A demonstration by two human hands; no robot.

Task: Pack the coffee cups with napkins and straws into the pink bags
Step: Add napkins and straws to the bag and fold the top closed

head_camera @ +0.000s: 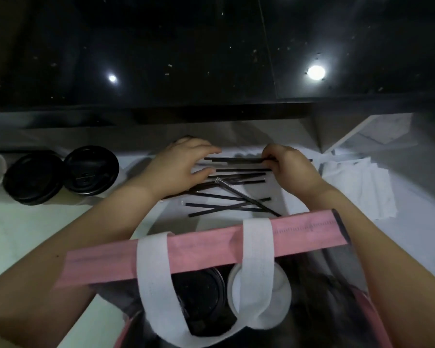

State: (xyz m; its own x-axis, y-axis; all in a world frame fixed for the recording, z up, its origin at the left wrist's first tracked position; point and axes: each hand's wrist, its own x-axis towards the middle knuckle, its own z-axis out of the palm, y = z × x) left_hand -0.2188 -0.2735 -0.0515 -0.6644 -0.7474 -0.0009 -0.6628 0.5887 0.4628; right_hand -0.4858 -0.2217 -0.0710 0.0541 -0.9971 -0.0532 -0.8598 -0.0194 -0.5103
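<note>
Fingertips of right hand pinch end of top straw. Left hand rests loosely spread on straw pile. Pin pile, lift one straw only, slide it into pink bag near me, beside cups.

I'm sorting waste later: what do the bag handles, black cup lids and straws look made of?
Bag handles: white woven fabric webbing, ribbed texture. Black cup lids: moulded plastic, slightly glossy sheen. Straws: thin black, probably plastic; clear wrapper glints on some.
</note>
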